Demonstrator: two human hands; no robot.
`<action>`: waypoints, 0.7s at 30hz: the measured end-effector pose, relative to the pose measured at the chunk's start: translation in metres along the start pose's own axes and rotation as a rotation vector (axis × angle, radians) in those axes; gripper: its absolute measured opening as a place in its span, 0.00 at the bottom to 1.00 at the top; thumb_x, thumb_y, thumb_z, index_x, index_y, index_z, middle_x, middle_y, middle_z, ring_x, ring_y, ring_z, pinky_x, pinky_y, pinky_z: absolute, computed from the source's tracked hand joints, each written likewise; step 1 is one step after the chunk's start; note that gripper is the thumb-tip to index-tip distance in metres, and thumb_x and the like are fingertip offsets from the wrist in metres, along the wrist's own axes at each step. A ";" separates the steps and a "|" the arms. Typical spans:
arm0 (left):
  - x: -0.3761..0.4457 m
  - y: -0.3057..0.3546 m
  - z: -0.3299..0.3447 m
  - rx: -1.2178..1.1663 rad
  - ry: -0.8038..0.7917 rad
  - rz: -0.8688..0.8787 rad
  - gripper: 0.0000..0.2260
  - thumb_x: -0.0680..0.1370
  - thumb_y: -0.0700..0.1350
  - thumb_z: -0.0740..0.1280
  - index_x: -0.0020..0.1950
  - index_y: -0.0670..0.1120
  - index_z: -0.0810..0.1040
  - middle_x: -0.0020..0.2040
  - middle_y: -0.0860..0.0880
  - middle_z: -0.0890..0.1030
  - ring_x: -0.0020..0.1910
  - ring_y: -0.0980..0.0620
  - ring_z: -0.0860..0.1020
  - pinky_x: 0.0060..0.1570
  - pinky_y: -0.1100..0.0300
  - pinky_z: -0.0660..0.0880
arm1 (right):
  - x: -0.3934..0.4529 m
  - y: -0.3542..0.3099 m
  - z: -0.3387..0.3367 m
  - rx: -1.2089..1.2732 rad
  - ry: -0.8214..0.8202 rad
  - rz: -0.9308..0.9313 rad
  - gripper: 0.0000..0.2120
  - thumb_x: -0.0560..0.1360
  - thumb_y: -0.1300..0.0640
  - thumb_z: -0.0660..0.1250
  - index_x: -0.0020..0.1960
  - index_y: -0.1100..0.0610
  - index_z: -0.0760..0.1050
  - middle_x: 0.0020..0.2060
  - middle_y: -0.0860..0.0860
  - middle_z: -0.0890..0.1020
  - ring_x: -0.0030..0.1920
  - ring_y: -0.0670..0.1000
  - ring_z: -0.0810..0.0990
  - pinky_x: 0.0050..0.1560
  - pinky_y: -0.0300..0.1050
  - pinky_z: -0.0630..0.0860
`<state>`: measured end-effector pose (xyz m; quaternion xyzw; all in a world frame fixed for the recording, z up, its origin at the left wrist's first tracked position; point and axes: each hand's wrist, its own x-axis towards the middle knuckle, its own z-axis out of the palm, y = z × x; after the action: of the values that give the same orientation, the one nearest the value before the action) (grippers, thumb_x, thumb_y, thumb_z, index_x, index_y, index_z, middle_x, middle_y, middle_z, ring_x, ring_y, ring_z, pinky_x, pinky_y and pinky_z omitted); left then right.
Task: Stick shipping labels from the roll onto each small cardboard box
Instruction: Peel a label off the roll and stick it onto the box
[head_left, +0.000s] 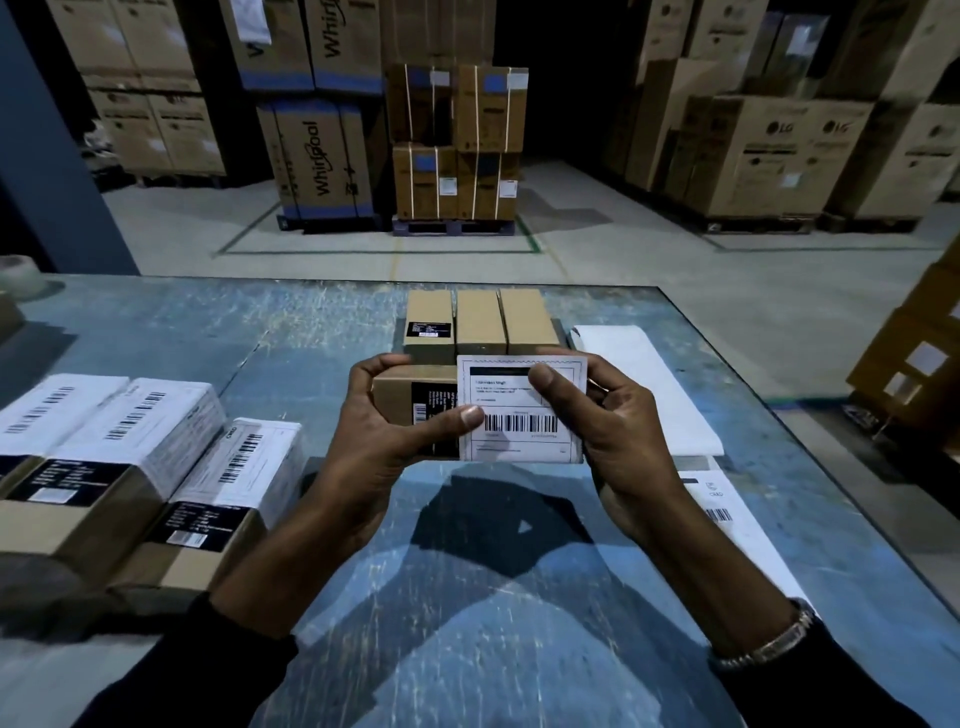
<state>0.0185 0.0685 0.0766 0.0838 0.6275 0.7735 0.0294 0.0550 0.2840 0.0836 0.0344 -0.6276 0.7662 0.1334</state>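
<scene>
head view: the left hand (379, 436) grips a small cardboard box (410, 400) raised above the table (156, 332), fingers curled over its far edge and thumb pressing the near corner of a white shipping label (522, 410). the right hand (608, 415) pinches the label's other side, thumb on its face and fingers behind, so the label lies over the right part of the box. the step in hand looks like seating this label; the next move likely calls for smoothing it flat from the pressed corner outward, without creases, then setting the box down. just beyond the hands stand three unlabelled boxes (480, 322) in a row. well to the left of the left hand lie three labelled boxes (130, 447). right of the right hand lie a white backing strip (644, 384) and a printed sheet (727, 514); no roll can be made out.
</scene>
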 end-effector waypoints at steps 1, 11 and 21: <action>0.000 -0.001 0.000 0.005 0.003 0.002 0.39 0.59 0.41 0.83 0.67 0.51 0.70 0.58 0.45 0.83 0.55 0.46 0.87 0.50 0.47 0.86 | 0.001 0.002 -0.001 -0.007 0.002 0.006 0.22 0.71 0.53 0.78 0.61 0.59 0.82 0.53 0.59 0.89 0.54 0.61 0.89 0.56 0.59 0.86; 0.002 -0.001 -0.001 0.017 0.020 -0.077 0.37 0.63 0.52 0.86 0.68 0.44 0.77 0.56 0.41 0.88 0.55 0.41 0.88 0.52 0.41 0.86 | -0.004 0.016 0.005 -0.097 0.055 -0.044 0.39 0.61 0.27 0.80 0.59 0.55 0.86 0.53 0.60 0.89 0.57 0.64 0.87 0.63 0.65 0.82; -0.003 -0.007 0.007 -0.054 0.019 -0.106 0.31 0.65 0.56 0.79 0.64 0.43 0.83 0.56 0.42 0.89 0.55 0.41 0.88 0.54 0.42 0.86 | -0.003 0.005 0.011 0.047 -0.017 0.061 0.34 0.67 0.43 0.78 0.70 0.53 0.79 0.59 0.56 0.88 0.63 0.62 0.86 0.63 0.61 0.83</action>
<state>0.0223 0.0760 0.0705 0.0422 0.6104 0.7881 0.0668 0.0552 0.2721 0.0806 0.0248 -0.6112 0.7843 0.1036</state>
